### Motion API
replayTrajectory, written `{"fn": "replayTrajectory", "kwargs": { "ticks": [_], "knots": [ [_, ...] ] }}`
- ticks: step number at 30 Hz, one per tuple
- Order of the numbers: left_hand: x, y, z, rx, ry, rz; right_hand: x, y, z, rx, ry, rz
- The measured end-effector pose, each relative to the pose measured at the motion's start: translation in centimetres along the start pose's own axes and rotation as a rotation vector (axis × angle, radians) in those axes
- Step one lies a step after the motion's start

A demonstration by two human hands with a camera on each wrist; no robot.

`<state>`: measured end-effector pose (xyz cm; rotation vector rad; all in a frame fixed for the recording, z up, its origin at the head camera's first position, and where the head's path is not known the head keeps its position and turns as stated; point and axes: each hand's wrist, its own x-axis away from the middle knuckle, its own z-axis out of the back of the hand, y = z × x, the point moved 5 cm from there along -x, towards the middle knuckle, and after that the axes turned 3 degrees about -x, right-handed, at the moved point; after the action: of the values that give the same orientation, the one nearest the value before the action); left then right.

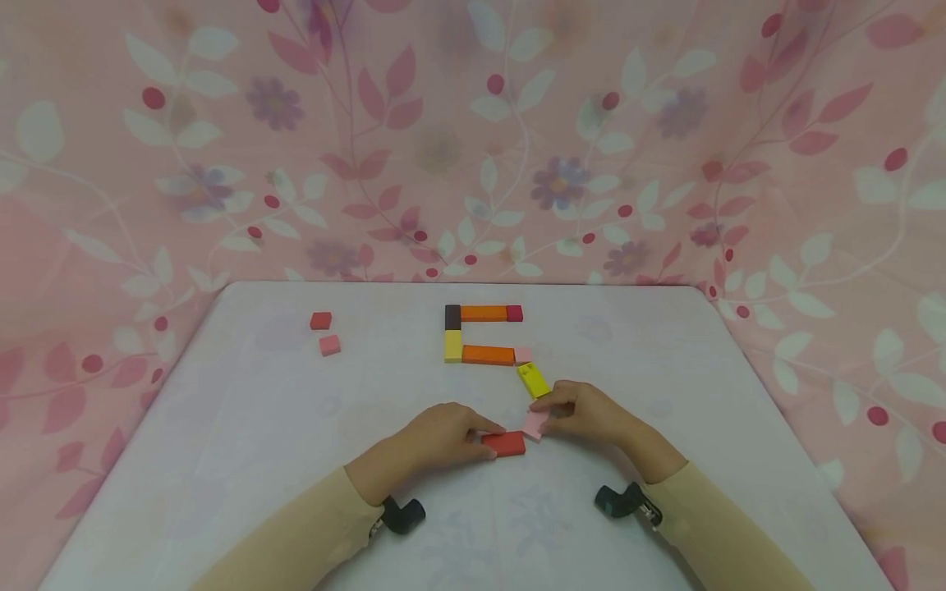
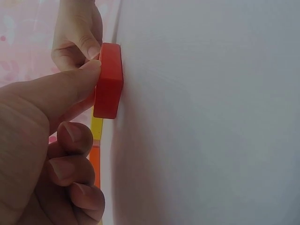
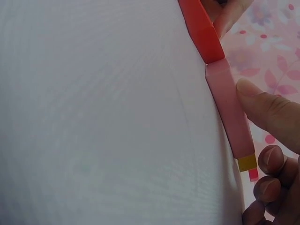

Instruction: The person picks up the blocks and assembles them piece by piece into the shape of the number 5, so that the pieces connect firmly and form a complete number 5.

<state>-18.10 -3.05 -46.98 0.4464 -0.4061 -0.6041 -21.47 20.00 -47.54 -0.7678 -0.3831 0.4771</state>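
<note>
My left hand [image 1: 439, 439] pinches a red block [image 1: 503, 444] between thumb and index finger, the other fingers curled in the left wrist view. Just right of it my right hand [image 1: 587, 413] pinches a pink block [image 1: 535, 423]. In the right wrist view the thumb rests on the side of the pink block [image 3: 228, 110], and its end meets the red block [image 3: 203, 33] at an angle. A bright yellow block [image 1: 534, 380] lies slanted above the right fingertips, its upper end near a small pale pink block [image 1: 523, 355].
Farther up the white table [image 1: 259, 476], a dark brown block [image 1: 452, 317], a pale yellow block [image 1: 453, 346], two orange blocks [image 1: 484, 313] and a crimson cube [image 1: 514, 313] form a bracket shape. A red block [image 1: 321, 320] and a pink block [image 1: 329, 345] lie apart at left.
</note>
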Motion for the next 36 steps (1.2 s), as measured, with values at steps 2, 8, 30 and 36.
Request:
{"fn": "replayTrajectory", "kwargs": {
  "ticks": [2, 8, 30, 36],
  "knots": [
    [-0.01, -0.03, -0.01, 0.002, 0.001, -0.001, 0.00, -0.04, 0.02, 0.000, 0.001, 0.003],
    [-0.03, -0.08, 0.02, -0.004, 0.008, -0.010, -0.02, -0.03, 0.03, 0.000, 0.002, 0.002],
    [0.05, 0.08, 0.05, -0.012, 0.021, -0.032, -0.05, 0.26, -0.04, 0.001, 0.004, -0.018],
    [0.03, 0.04, 0.02, -0.012, 0.020, -0.031, -0.07, 0.35, -0.11, -0.006, 0.004, -0.021]
  ]
}}
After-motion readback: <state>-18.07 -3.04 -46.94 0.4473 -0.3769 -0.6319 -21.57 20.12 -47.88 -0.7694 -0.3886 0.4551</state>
